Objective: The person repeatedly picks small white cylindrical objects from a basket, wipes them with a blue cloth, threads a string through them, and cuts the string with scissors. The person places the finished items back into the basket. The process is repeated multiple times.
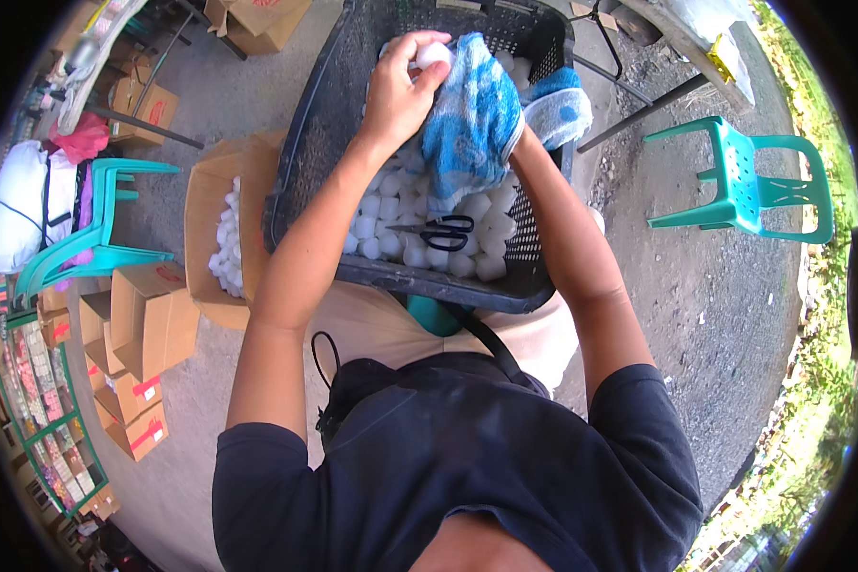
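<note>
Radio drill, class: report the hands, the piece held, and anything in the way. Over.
Left hand gripping small white rounded piece. Right hand mostly hidden by blue-and-white patterned cloth. Black-handled scissors lying on white rounded pieces inside black plastic crate.

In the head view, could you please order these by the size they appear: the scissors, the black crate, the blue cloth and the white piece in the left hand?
1. Black crate
2. Blue cloth
3. Scissors
4. White piece in the left hand, partly covered
</note>
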A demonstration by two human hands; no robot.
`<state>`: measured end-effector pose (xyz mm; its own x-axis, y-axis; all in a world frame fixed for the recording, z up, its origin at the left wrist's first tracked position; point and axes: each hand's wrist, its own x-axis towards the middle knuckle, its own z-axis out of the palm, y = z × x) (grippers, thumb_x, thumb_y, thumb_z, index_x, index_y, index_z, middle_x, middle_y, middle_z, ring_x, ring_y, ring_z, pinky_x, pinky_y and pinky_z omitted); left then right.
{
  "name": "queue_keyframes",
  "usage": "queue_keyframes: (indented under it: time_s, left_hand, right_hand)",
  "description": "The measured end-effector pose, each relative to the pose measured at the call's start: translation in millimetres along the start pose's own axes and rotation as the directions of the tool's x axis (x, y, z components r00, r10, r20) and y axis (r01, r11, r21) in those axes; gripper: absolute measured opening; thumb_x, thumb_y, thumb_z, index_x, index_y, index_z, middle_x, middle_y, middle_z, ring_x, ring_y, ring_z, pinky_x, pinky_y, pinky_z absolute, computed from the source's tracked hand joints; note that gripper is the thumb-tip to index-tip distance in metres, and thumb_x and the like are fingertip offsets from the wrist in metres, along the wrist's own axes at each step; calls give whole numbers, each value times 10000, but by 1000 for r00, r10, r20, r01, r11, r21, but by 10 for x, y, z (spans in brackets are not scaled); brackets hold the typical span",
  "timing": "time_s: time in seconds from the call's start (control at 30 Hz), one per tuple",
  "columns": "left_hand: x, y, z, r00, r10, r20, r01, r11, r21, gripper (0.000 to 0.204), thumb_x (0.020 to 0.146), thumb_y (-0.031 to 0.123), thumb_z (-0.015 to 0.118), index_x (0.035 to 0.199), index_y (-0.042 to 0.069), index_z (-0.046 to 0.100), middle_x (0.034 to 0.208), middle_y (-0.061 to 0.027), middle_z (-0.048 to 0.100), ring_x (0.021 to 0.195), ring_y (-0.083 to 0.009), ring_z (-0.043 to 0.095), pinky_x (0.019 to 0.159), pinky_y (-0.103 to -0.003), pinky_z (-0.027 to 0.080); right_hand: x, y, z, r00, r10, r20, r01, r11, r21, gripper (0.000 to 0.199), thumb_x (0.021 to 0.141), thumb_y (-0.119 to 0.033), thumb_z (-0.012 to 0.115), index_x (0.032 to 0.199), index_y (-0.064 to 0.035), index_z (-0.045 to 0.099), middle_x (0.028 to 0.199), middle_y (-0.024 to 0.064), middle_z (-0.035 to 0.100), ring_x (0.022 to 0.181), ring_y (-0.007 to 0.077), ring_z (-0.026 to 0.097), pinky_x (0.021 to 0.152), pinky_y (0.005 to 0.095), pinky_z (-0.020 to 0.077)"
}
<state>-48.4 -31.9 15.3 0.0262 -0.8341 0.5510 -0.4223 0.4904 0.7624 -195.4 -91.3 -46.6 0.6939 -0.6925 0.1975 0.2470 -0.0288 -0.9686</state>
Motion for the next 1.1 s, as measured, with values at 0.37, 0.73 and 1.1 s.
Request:
queue_keyframes:
  time_s: [0.37, 0.73, 1.1]
  left_hand:
    - [147, -27, -293, 930, -322, -175, 93, 671, -736, 228, 981, 284, 529, 1066, 73, 516, 971, -61, 613, 776, -131, 595, 685, -270, 505]
    - [178, -93, -420, 920, -385, -72, 75, 352, -933, 107, 953, 162, 546, 995, 72, 584, 968, -71, 645, 929, -267, 657, 811, -373, 557]
    - [96, -128, -532, 887, -440, 139, 319, 367, -874, 263, 896, 306, 615, 947, 48, 634, 799, -33, 660, 683, -115, 625, 586, -230, 478]
  right_hand:
    - [467, -632, -370, 779, -549, 302, 438, 132, -889, 341, 803, -247, 640, 1073, -37, 643, 1040, 168, 643, 1012, 346, 576, 808, 437, 473]
    - [-320, 762, 1423, 668, 593, 450, 464, 141, -875, 412, 861, -155, 562, 1272, -156, 548, 917, 117, 689, 893, 280, 676, 759, 437, 516]
    - [-300, 725, 1120, 843, 468, 266, 188, 208, -960, 163, 759, -132, 608, 874, -27, 654, 902, 180, 685, 871, 353, 669, 766, 430, 536]
